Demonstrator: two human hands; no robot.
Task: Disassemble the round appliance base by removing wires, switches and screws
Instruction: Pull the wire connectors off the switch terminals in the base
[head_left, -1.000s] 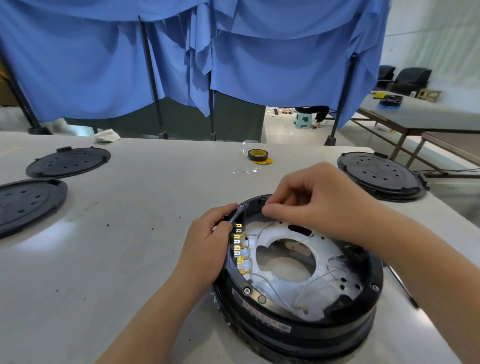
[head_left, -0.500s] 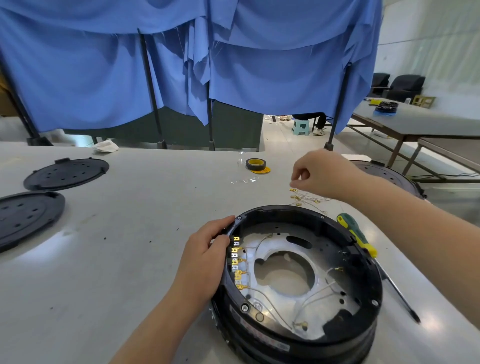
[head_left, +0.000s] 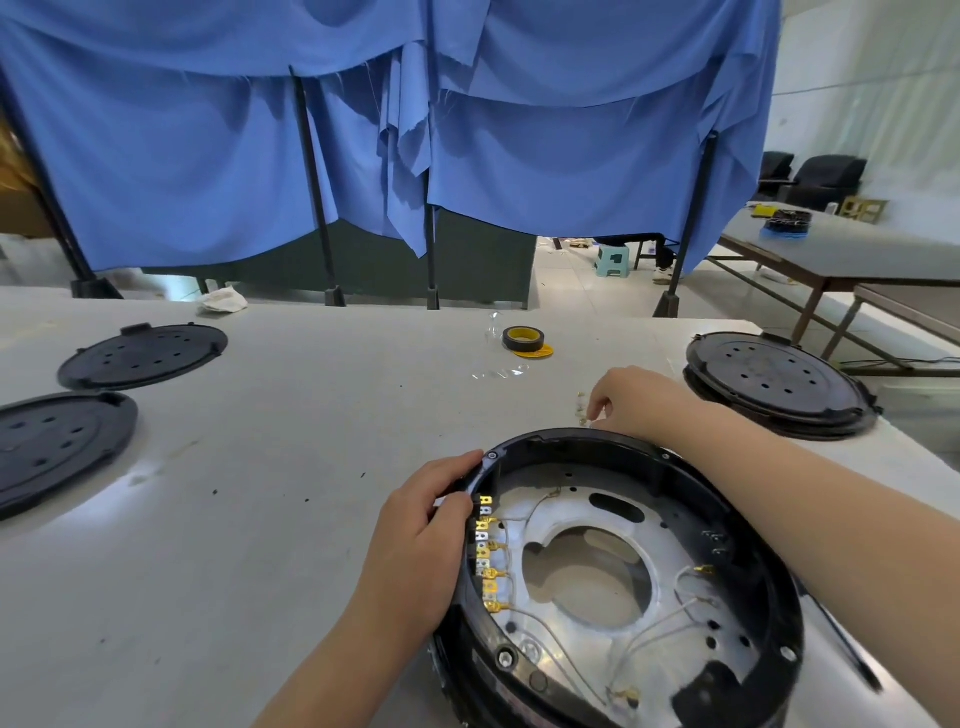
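Appliance base (head_left: 618, 582) near on table (head_left: 260, 519), covers (head_left: 143, 356) far left, tape roll (head_left: 521, 339) behind

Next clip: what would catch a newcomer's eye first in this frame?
Most likely the open round black base at the near right of the table, with a row of gold terminals on its left inner wall and thin wires across its metal plate. The left hand grips its left rim, while the right hand reaches past its far edge to small gold pieces on the table. Behind everything hangs a big blue curtain.
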